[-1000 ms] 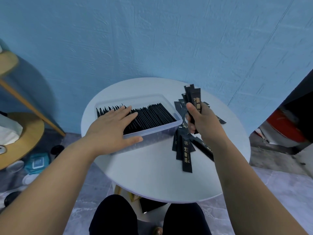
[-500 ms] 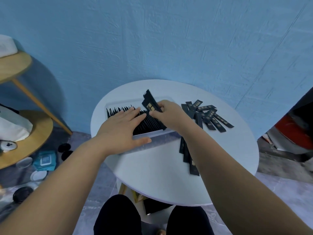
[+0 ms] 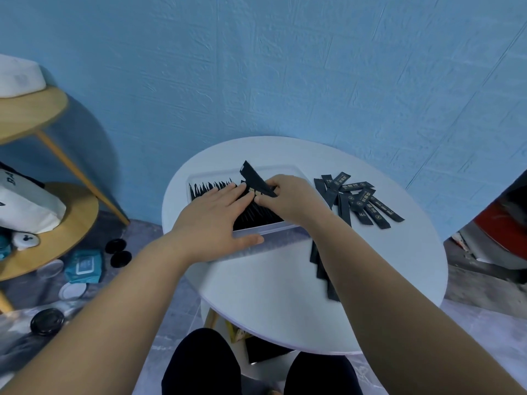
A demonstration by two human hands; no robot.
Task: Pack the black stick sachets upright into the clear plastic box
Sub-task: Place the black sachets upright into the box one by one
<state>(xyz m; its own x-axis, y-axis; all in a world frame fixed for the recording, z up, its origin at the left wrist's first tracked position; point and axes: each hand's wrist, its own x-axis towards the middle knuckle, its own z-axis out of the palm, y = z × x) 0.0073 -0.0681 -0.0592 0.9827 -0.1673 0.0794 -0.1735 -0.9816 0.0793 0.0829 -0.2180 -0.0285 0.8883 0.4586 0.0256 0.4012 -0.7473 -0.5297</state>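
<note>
Sachets packed (image 3: 209,188): black sticks on edge in a dense row, filling most of the clear plastic box (image 3: 285,238).
Left hand (image 3: 216,218): flat on the row in the box's left half, fingers straight.
Sachets in hand (image 3: 253,178): small bunch tilted over the box's middle, gold print showing.
Right hand (image 3: 291,198): pinches that bunch.
Sachets loose (image 3: 362,201): two flat heaps right of the box on the white table (image 3: 271,295).
Progress: judged well past half; the bunch and heaps remain.

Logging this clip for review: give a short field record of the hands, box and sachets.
clear plastic box: on white table, holds packed sachets standing in a row
left hand: flat on packed sachets, thumb on box's near wall
right hand: pinches held sachets, tilted above the box
loose sachets: lying flat on table, right of box
</note>
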